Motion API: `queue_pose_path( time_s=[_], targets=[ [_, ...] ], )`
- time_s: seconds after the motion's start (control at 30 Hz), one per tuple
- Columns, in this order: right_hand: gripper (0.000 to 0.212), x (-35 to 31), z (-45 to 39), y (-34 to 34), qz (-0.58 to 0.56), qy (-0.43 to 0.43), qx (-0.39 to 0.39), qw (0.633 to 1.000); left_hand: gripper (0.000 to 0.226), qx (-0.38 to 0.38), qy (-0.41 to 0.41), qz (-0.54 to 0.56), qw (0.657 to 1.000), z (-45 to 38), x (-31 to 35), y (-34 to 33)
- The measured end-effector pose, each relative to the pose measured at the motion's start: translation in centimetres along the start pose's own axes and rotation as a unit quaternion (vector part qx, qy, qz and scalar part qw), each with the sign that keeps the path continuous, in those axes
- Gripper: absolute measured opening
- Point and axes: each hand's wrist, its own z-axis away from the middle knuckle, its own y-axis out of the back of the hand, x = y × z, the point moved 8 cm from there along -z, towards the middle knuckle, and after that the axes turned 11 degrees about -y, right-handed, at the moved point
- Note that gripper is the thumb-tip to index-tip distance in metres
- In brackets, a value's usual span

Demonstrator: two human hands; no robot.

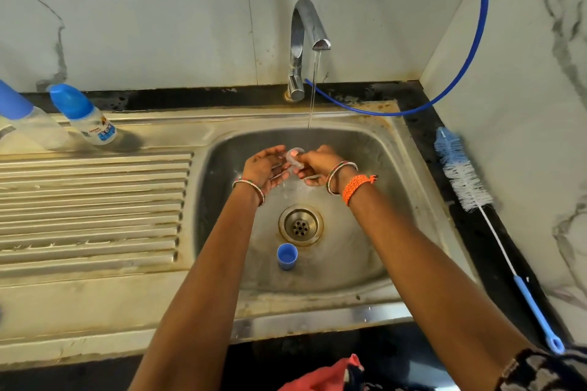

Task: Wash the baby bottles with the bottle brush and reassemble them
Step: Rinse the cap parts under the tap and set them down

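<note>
Over the steel sink (374, 149), both my hands hold a small clear bottle nipple (293, 158) just under the thin stream from the tap (306, 41). My right hand (317, 163) pinches the nipple. My left hand (265, 167) cups it from the left with loosely curved fingers. A blue bottle cap (287, 256) stands in the basin near the drain (300, 225). The blue-and-white bottle brush (470, 187) lies on the dark counter right of the sink. An assembled baby bottle with a blue cap (84, 114) stands on the drainboard at back left.
A second blue-capped bottle (22, 117) stands at the far left edge, partly cut off. A blue hose (470, 67) loops from behind the tap up the right wall. The ribbed drainboard (89, 200) fills the left side.
</note>
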Motion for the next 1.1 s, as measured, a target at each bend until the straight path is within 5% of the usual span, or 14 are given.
queue_pose_path(
  time_s=[0.13,0.37,0.47,0.63,0.8,1.1],
  targets=[
    [0.024,0.2,1.8,-0.2,0.163,0.115,0.142,0.970,0.021,0.018,-0.051,-0.026,0.998,4.3,0.2,2.2],
    [0.014,-1.2,7.3,-8.8,0.217,0.195,0.107,0.951,0.024,0.076,-0.123,0.021,0.989,11.5,2.4,12.0],
    [0.026,-1.6,10.1,-14.8,0.272,0.243,0.076,0.928,0.027,0.143,-0.160,-0.011,0.977,15.3,4.0,18.7],
    [0.020,-0.4,14.3,-27.4,0.283,0.340,-0.047,0.895,0.037,0.284,-0.214,-0.181,0.917,22.0,5.6,29.3],
    [0.022,2.1,15.4,-35.7,0.338,0.377,-0.073,0.859,0.033,0.344,-0.232,-0.243,0.877,26.3,4.7,35.5],
    [0.055,3.7,16.1,-39.6,0.287,0.395,-0.101,0.867,0.026,0.379,-0.178,-0.126,0.899,26.1,3.8,39.6]
  ],
)
